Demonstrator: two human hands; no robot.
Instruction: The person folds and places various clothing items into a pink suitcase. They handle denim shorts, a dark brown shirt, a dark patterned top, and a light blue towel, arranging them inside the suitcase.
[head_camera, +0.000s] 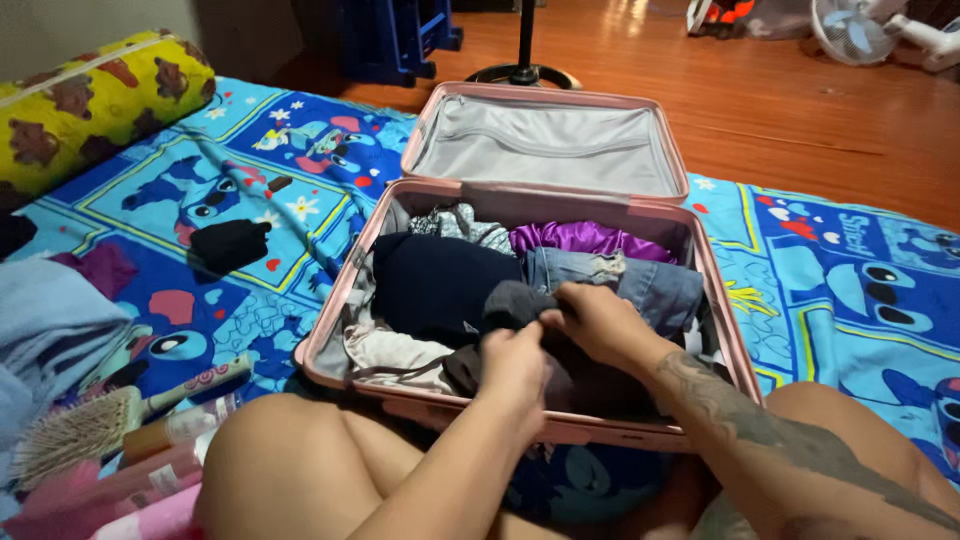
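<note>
Yellow fabric with brown patches covers a bolster pillow (95, 95) at the far left, lying along the edge of a blue cartoon-print bedsheet (250, 170). Below it on the sheet sit a pile of pale blue clothes (50, 320), a hairbrush (75, 435) with a light handle, and a small black cloth (230, 243) lying by itself nearer the middle. Next comes an open pink suitcase (340, 300), its grey-lined lid (545, 145) tipped back toward a wooden floor (780, 110). Inside the case lie a navy garment (435, 280), a white folded piece (385, 350), a purple shiny one (585, 238) and blue denim (650, 285). At the near middle of the case, on top of the other clothes, is a dark grey garment (515, 305). The left hand (515, 370) is closed on its lower part, fingers curled into the cloth. Just to the right, the right hand (595, 320) pinches the same garment at its top edge, fingers together on the fabric; the forearm behind it is tattooed. A white fan (850, 30) stands on the floor far right.
</note>
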